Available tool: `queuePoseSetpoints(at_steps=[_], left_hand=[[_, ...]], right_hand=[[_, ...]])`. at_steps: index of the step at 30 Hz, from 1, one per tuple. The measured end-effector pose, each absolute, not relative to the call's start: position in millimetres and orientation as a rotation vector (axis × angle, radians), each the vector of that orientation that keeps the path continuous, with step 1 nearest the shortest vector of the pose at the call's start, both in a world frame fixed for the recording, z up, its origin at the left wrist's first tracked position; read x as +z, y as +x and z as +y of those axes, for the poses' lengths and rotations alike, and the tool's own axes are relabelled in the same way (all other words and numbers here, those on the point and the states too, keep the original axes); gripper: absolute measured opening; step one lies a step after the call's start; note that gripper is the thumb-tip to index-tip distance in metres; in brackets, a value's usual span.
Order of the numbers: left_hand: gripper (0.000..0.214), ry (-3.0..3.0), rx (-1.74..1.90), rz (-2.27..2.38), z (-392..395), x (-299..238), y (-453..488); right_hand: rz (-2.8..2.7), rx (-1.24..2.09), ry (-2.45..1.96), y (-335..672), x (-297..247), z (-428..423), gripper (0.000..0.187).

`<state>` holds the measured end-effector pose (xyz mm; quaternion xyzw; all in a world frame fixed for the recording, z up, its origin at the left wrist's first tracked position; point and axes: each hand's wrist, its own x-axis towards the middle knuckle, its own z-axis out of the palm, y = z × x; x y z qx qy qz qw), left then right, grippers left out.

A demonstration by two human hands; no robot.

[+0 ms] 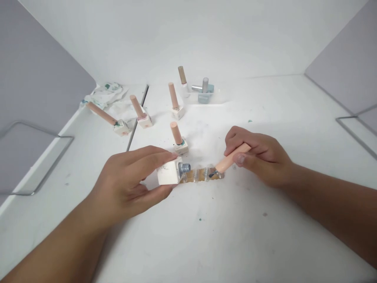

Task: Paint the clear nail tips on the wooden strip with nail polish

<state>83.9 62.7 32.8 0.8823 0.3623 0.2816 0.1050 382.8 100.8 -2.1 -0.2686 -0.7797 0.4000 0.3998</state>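
Note:
My left hand [132, 181] grips a white square nail polish bottle [169, 171], tilted so its uncapped, blue-grey smeared neck points right. Between the thumb and fingers of my right hand [256, 155] is the peach-coloured handle of a nail polish brush [232, 158]. Its dark, wet-looking bristles slant down to the left, over the right part of a strip of clear false nails [196, 175] on a golden-brown backing. Whether the bristles touch a nail I cannot tell. The bottle hides the strip's left end.
A capped polish bottle [181, 147] stands just behind the strip. Farther back are more peach-capped bottles [177, 113] [145, 120] [122, 127] and a clear tray [218, 97] with small bottles. Crumpled, stained tissue [107, 94] lies back left. Metal wire frames [53, 165] flank the white table.

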Motion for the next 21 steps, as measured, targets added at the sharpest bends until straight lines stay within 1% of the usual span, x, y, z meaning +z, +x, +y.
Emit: queuePoseSetpoints(at_steps=[6,11,16,21], left_hand=[[0.040,2.608,0.829,1.049,63.4,32.9,83.9],[0.036,2.631,0.847,1.022,62.6,31.8,88.8],[0.032,2.642,0.830,0.991,60.7,32.0,94.0],[0.030,2.628,0.860,1.023,60.0,32.1,95.6]], right_hand=[[-1.673,1.315,-0.732,384.5,-8.8,105.5,0.015],[-1.519,1.355,-0.697,378.1,-7.6,105.6,0.019],[-1.539,1.380,-0.665,375.4,-5.1,96.0,0.014],[-1.586,1.413,-0.683,375.8,-4.7,86.8,0.015]])
